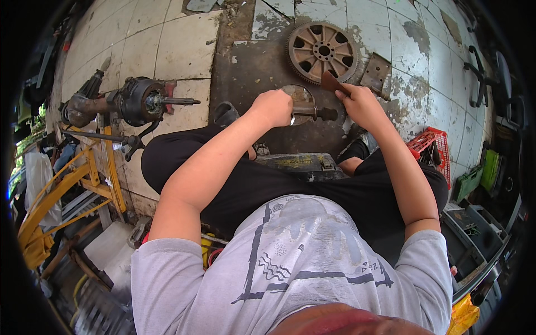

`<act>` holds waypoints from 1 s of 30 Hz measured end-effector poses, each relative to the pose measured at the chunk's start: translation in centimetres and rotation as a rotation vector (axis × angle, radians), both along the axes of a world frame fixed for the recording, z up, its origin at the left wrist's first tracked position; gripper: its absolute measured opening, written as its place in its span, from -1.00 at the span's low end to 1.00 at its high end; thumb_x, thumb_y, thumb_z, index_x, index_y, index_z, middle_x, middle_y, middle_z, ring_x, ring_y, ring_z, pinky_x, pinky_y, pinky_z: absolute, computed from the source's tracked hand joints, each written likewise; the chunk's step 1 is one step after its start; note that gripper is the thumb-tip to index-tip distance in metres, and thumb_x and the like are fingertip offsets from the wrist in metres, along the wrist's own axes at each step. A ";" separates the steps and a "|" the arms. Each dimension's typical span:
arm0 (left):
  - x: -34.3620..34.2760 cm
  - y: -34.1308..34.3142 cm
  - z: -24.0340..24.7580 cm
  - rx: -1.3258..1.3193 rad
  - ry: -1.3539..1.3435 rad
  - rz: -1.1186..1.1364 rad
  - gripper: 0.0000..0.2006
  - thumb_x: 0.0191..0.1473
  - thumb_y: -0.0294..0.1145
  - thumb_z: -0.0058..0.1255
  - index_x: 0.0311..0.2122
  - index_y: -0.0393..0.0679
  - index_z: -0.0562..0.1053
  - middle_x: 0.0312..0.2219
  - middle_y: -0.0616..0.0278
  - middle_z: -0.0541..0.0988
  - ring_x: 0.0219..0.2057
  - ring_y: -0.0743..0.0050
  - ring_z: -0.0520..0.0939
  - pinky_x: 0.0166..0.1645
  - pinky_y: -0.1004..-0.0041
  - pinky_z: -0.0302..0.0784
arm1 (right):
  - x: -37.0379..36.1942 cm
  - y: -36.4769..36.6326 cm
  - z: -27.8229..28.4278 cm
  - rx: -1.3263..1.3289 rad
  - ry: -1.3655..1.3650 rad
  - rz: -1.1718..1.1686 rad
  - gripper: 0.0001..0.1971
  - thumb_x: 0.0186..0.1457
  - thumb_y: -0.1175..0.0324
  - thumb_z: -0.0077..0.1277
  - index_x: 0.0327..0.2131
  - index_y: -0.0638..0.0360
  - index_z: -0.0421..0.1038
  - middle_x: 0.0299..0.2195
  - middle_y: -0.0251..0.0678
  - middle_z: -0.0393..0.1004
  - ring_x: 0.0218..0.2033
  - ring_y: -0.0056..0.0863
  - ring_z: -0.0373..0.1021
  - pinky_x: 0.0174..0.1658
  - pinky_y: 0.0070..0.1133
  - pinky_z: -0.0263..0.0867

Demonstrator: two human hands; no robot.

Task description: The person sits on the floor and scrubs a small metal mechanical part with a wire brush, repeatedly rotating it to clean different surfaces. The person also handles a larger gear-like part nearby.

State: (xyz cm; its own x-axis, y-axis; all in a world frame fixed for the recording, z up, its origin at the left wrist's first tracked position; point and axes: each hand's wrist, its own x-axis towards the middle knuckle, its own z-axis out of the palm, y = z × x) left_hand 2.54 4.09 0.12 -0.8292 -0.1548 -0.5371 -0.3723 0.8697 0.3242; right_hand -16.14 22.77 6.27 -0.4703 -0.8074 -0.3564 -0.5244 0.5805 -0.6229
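My left hand point(273, 107) is closed around a round metal disc with a short shaft point(304, 109), held just above the stained floor in front of my knees. My right hand point(360, 103) grips a small reddish-brown flat piece point(330, 82), which looks like sandpaper or a scraper, close to the disc's far edge. The shaft's dark end point(326, 114) sticks out to the right between both hands. I sit with black trousers and a grey printed shirt filling the lower part of the view.
A rusty toothed flywheel point(322, 51) lies on the tiled floor beyond my hands, with a rusty square plate point(375, 71) beside it. A greasy axle assembly point(131, 101) lies at left above a yellow frame point(67, 190). A red crate point(431, 146) stands at right.
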 end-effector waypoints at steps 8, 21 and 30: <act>-0.1 -0.1 0.3 0.011 -0.017 0.004 -0.76 -0.09 -0.32 0.26 -0.30 -0.23 0.67 -0.34 -0.13 0.73 -0.21 -0.20 0.77 -0.09 0.00 0.73 | 0.0 0.0 -0.2 -0.053 -0.006 0.012 -0.70 0.34 0.32 0.06 0.03 0.26 0.58 -0.19 0.16 0.62 -0.07 0.20 0.51 0.00 -0.15 0.42; 0.0 0.1 0.1 -0.002 0.013 0.009 -0.77 -0.09 -0.34 0.26 -0.32 -0.23 0.67 -0.35 -0.14 0.72 -0.22 -0.20 0.77 -0.09 0.00 0.72 | 0.4 0.2 -0.9 -0.099 -0.001 0.060 -0.71 0.34 0.35 0.06 0.04 0.26 0.57 -0.20 0.15 0.62 -0.09 0.20 0.52 -0.02 -0.14 0.42; 0.1 0.2 -0.3 -0.014 0.010 0.014 -0.80 -0.07 -0.34 0.25 -0.33 -0.20 0.69 -0.33 -0.10 0.73 -0.22 -0.15 0.77 -0.10 0.03 0.73 | 1.9 0.6 -2.3 -0.004 -0.130 0.228 -0.70 0.22 0.45 0.09 0.01 0.17 0.63 -0.23 0.07 0.64 -0.14 0.12 0.56 -0.04 -0.16 0.46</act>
